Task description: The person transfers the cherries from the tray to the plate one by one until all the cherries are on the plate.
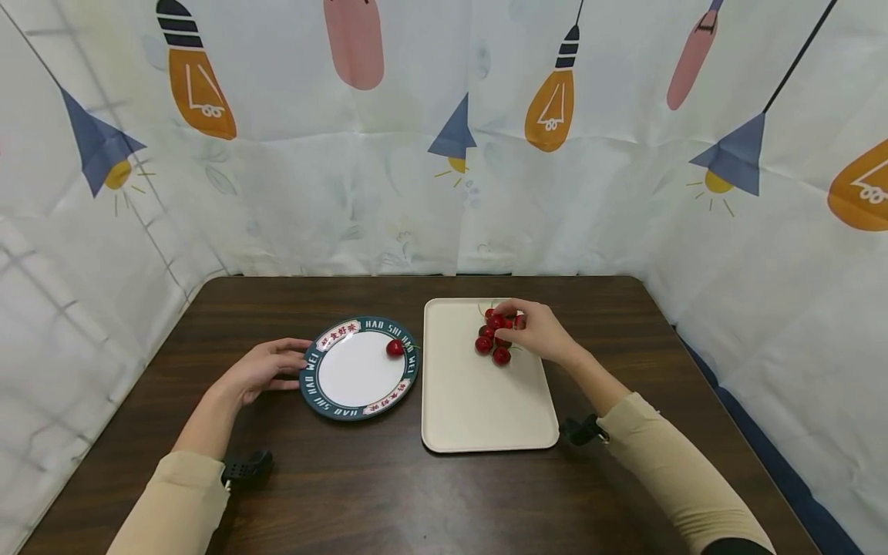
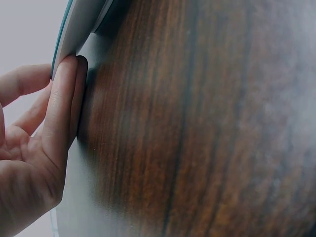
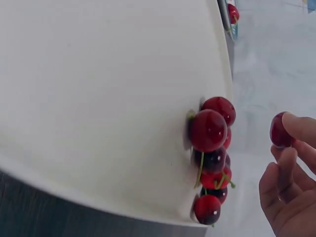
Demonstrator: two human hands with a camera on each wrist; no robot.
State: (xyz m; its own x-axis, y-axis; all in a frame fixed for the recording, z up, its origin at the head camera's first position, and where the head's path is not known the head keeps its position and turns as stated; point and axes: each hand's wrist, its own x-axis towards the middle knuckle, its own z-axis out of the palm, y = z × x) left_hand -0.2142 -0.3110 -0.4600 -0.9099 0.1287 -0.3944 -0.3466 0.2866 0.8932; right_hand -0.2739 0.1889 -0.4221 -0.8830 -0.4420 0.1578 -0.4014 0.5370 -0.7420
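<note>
A round plate (image 1: 333,409) with a dark teal lettered rim lies on the left, a single red cherry (image 1: 395,348) on its right side. My left hand (image 1: 269,367) holds the plate's left rim; in the left wrist view, the fingers and thumb meet the plate edge (image 2: 61,37) from either side. To the right, a cream rectangular tray (image 1: 479,408) bears a cluster of several cherries (image 1: 483,345), some with green stems. Over the cluster my right hand (image 1: 530,330) pinches one dark red cherry (image 3: 280,130) between thumb and fingers, apart from the others in the right wrist view.
Plate and tray sit side by side on a dark brown wooden table (image 1: 333,486), a narrow gap between them. White curtains (image 1: 388,200) with printed lamps hang behind the table and at its sides. Dark straps (image 1: 247,467) circle both wrists.
</note>
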